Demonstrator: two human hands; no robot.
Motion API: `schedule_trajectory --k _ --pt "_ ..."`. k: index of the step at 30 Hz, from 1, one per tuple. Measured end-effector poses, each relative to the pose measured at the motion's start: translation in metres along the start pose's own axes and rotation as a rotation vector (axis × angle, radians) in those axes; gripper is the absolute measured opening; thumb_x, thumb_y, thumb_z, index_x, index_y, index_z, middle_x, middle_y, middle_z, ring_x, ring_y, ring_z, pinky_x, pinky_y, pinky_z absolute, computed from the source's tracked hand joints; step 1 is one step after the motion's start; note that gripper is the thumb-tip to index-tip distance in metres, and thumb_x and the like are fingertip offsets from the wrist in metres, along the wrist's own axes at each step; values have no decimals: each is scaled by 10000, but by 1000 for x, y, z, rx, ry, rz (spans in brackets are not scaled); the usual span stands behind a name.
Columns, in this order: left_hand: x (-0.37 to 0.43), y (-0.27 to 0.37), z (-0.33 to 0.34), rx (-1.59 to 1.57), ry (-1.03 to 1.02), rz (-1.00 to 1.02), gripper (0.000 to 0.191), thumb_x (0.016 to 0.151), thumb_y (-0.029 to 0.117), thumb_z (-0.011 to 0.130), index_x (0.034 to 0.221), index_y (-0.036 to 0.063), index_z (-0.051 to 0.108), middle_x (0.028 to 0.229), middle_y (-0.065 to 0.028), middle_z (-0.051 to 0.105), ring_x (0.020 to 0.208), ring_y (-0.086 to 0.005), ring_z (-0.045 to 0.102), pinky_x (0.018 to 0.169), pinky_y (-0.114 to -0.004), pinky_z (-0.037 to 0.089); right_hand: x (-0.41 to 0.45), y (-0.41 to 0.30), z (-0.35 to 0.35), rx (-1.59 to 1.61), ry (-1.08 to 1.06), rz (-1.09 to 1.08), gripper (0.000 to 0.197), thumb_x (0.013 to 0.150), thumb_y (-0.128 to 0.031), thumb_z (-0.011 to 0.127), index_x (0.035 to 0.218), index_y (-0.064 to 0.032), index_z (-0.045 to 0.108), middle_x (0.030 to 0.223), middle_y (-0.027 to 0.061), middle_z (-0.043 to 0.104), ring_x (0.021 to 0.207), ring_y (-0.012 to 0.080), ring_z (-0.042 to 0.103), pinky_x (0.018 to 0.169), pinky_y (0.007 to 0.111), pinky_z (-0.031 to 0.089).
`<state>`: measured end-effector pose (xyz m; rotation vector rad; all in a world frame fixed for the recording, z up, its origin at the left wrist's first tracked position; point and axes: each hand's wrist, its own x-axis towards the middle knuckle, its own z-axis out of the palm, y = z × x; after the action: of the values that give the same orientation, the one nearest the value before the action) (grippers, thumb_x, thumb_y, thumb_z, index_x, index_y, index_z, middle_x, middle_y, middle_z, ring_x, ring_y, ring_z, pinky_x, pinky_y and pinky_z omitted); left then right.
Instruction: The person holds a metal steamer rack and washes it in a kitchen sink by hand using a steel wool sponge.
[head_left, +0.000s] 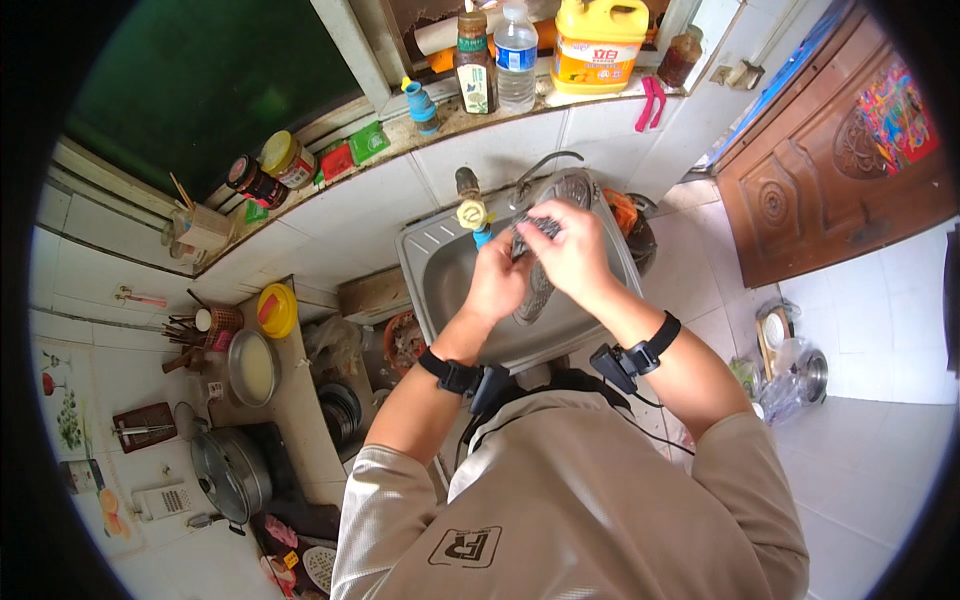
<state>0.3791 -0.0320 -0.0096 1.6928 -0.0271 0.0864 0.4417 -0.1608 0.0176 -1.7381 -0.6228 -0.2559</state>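
Observation:
Both my hands are together over a stainless steel sink (457, 289). My left hand (501, 276) and my right hand (568, 247) grip a small dark grey, shiny item (541, 227), perhaps a cloth or a scourer; its exact kind cannot be told. Beneath them a dark, patterned shoe sole (537, 294) slants across the sink, partly hidden by my hands. Just left of my hands is a tap with a pale yellow handle (472, 214) and a blue spout end. Behind the sink curves a thin dark pipe or hose (551, 156).
The windowsill holds a yellow detergent jug (600, 49), a clear plastic bottle (516, 60), a dark sauce bottle (474, 67) and several jars. At left, a counter holds a metal bowl (253, 367) and a lidded pot (229, 476). A brown door (795, 172) is at right.

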Motion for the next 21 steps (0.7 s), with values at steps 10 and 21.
schedule_trajectory --k 10,21 --pt "4 0 -12 10 -69 -57 544 877 -151 527 1409 -41 543 1200 -101 689 1110 -114 582 991 -256 443 6 8 1 -90 11 -10 114 822 -66 785 900 -30 710 773 104 716 593 158 642 515 315 474" --pt "4 3 2 -92 100 127 335 875 -89 615 1203 -38 653 1054 -58 717 985 -98 601 900 -285 489 37 17 -13 -196 39 244 102 836 -87 771 860 -20 698 789 129 704 691 216 690 558 325 506"
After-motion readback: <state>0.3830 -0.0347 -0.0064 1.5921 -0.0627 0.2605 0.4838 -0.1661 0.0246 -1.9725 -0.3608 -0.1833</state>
